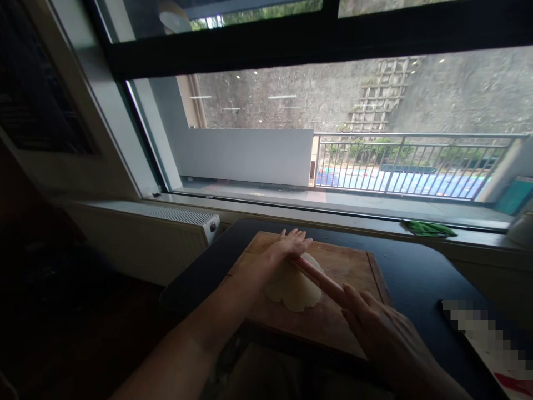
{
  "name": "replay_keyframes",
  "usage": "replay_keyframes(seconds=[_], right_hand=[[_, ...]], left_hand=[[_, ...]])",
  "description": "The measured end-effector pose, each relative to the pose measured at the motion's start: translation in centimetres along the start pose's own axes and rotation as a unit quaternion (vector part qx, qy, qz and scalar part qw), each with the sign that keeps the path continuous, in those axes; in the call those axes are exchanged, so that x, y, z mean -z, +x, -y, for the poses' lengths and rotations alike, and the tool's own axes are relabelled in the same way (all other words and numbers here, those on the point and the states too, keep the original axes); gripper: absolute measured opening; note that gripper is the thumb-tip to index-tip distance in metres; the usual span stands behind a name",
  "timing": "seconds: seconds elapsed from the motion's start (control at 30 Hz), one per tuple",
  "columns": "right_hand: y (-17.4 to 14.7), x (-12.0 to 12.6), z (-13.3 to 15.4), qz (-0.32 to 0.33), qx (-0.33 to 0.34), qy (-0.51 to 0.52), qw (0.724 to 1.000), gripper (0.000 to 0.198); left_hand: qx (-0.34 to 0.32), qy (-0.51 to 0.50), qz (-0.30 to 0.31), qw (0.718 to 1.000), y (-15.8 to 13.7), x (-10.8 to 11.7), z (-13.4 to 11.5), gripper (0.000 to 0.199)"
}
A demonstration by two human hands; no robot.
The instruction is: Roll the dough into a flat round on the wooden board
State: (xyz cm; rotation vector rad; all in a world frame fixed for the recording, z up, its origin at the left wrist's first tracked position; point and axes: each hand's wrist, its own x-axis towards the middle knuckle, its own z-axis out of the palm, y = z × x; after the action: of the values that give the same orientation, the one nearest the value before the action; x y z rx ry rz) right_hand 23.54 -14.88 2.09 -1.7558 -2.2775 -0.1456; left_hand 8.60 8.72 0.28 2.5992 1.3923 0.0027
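Observation:
A wooden rolling pin (320, 275) lies slantwise across a flattened sheet of pale dough (293, 293) with a wavy edge. My left hand (292, 243) rests palm down on the pin's far end, its fingers stretched out and spread. At the near end, my right hand (377, 321) is closed over the pin, with the fingertips partly hidden. Beneath the dough is a wooden board (353, 266). The left hand and the pin cover part of the dough.
The board stands on a dark table (412, 272) with rounded corners, below a wide window. A green cloth (428, 228) lies on the sill. At the right table edge is a dark-edged flat object (449, 316), partly blurred out. A radiator (166, 228) stands to the left.

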Motion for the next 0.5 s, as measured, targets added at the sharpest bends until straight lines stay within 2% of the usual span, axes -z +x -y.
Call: replay_keyframes(seconds=[0.07, 0.17, 0.23, 0.3, 0.4, 0.5], right_hand=[[-0.3, -0.4, -0.1, -0.009, 0.007, -0.008, 1.0, 0.072], [-1.0, -1.3, -0.1, -0.025, 0.028, 0.0, 0.999, 0.072], [-1.4, -1.9, 0.0, -0.023, 0.034, 0.01, 0.999, 0.071], [-1.4, -2.2, 0.1, -0.01, 0.03, 0.014, 0.999, 0.067], [-0.9, -2.0, 0.2, -0.003, 0.028, 0.014, 0.999, 0.063], [-0.2, -1.7, -0.1, -0.014, 0.027, 0.008, 1.0, 0.062]], left_hand=[[-0.004, 0.013, -0.016, 1.0, -1.5, -0.4, 0.6, 0.049], [-0.003, 0.031, -0.017, 0.999, -6.3, -1.5, 2.5, 0.051], [0.0, 0.058, -0.051, 0.997, -9.6, -2.0, 3.8, 0.056], [0.007, 0.08, -0.07, 0.994, -11.5, -2.2, 4.7, 0.06], [0.012, 0.06, -0.045, 0.997, -10.5, -1.9, 4.5, 0.063], [0.016, 0.023, 0.0, 1.0, -6.0, -1.0, 2.8, 0.062]])
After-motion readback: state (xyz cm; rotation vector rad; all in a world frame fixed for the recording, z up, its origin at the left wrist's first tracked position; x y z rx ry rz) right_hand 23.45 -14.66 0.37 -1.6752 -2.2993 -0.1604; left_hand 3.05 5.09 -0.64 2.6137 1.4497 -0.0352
